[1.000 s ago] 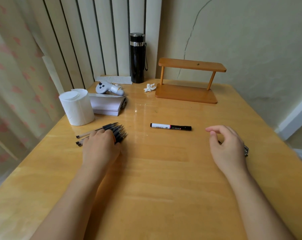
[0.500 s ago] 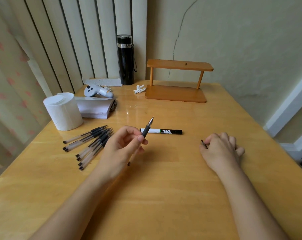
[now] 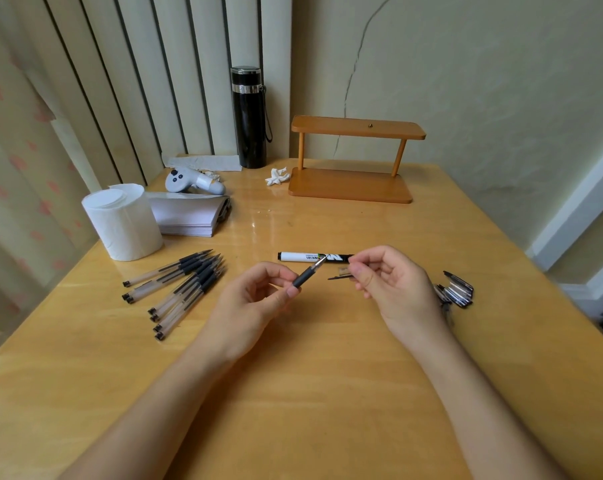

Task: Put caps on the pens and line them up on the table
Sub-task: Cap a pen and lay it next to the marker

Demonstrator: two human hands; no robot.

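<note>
- Once you lifted a pen (image 3: 307, 274) from the pile (image 3: 179, 289), your left hand (image 3: 255, 299) fingers pinched its grip.
- Your right hand (image 3: 390, 285) fingers pinched a cap (image 3: 341, 274); capping was next.

Uncapped pen (image 3: 308, 273): black grip, metal tip raised and angled up-right; you hold it above the table. Cap (image 3: 341, 274): small, dark, with its clip pointing left; you hold it just right of the pen's tip, not touching. Loose pens (image 3: 179, 289): clear barrels, black grips, uncapped, fanned out at your left, tips pointing up-right. Spare caps (image 3: 456, 292): dark heap at your right.
</note>
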